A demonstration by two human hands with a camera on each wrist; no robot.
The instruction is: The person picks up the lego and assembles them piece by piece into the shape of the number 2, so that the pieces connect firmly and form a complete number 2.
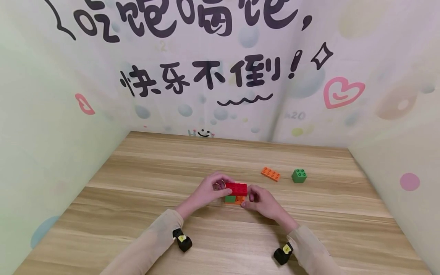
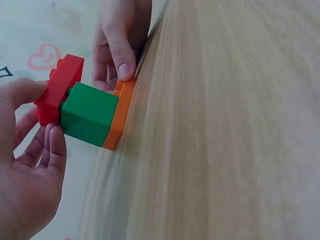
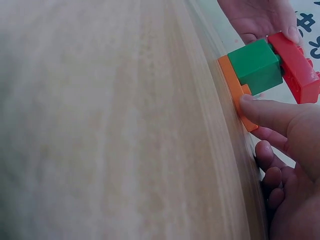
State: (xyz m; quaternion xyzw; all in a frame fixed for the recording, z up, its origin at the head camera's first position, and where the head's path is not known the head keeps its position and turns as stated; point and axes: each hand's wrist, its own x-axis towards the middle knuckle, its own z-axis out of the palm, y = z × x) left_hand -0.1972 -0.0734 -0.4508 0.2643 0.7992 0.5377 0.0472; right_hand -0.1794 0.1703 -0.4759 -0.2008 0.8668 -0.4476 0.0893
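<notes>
My left hand (image 1: 207, 192) pinches a red building brick (image 1: 238, 189) between thumb and fingers. The red brick sits over a green block (image 2: 89, 114), with a narrow gap and studs showing between them in the left wrist view. Beneath the green block is a flat orange plate (image 3: 237, 95), lying at the wooden table top. At the plate's other end, my right hand (image 1: 262, 201) grips its edge, thumb on top beside the green block. The red brick reaches out past the green block above the bare end of the plate.
Farther back on the wooden table (image 1: 165, 164) lies a loose orange plate (image 1: 270, 174) with studs up. To its right stands a green block (image 1: 299, 175). A white printed wall sheet (image 1: 206, 110) rises behind the table, with side sheets left and right.
</notes>
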